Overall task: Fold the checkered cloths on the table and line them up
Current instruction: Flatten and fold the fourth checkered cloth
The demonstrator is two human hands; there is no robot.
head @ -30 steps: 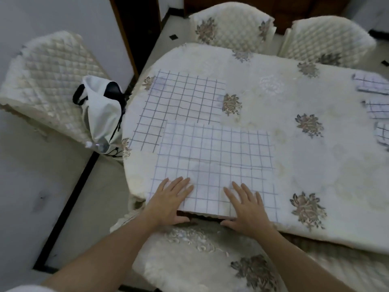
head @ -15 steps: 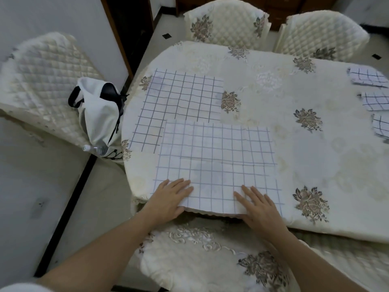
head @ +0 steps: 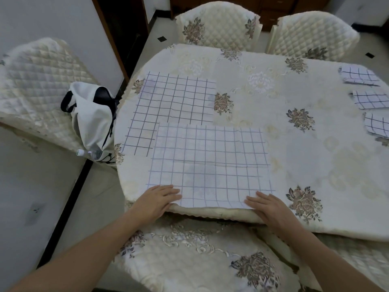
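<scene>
Both hands are down at the table edge. The left hand [head: 160, 199] lies flat, fingers straight and together, on the near left corner of the near cloth [head: 210, 161]. The right hand [head: 267, 207] lies flat the same way on the near right corner. Neither grasps anything; the palms just press. The near cloth, with its pale grid, spreads open away from both hands across the table [head: 315, 157], its near edge running from one hand to the other along the rim. Open cloths: two. The far cloth [head: 172, 102], with darker lines, lies ahead of the left hand, one corner covered by the near cloth. Folded cloths: three, well off to the right of the right hand and ahead of it, one behind another. They are the farthest folded cloth [head: 357, 75], the middle folded cloth [head: 370, 100] and the nearest folded cloth [head: 377, 124], the last two cut by the frame. Quilted chairs: four. The left chair [head: 35, 81] is out beyond the left hand, the far chair [head: 219, 26] and the far right chair [head: 313, 32] stand past the table, and the near chair [head: 189, 260] is under both wrists. One white bag [head: 92, 121] with black straps sits on the left chair against the table, with one clear bottle [head: 88, 153] at its foot. The black print low on the bag is too small to read.
</scene>
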